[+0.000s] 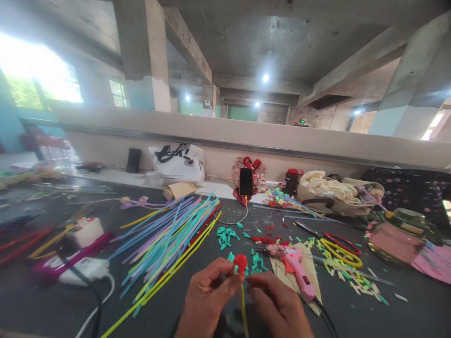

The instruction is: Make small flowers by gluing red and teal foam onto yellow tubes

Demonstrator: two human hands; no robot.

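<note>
Between the thumb and index finger of my left hand is a small pipe-cleaner flower, with a red centre and teal bits round its base. Its yellow stem hangs down between my hands. My right hand is closed at the flower's right side, thumb and finger drawn together by the teal bits; what its fingertips pinch is hidden. Just beyond lie cut teal pieces and another pile of teal pieces. A pink glue gun rests on brown paper, right of the flower.
Many coloured pipe cleaners spread to the left, beside a power strip with cables. Yellow-handled scissors, cut pale pieces and a glass jar are at right. A phone stands upright at the back.
</note>
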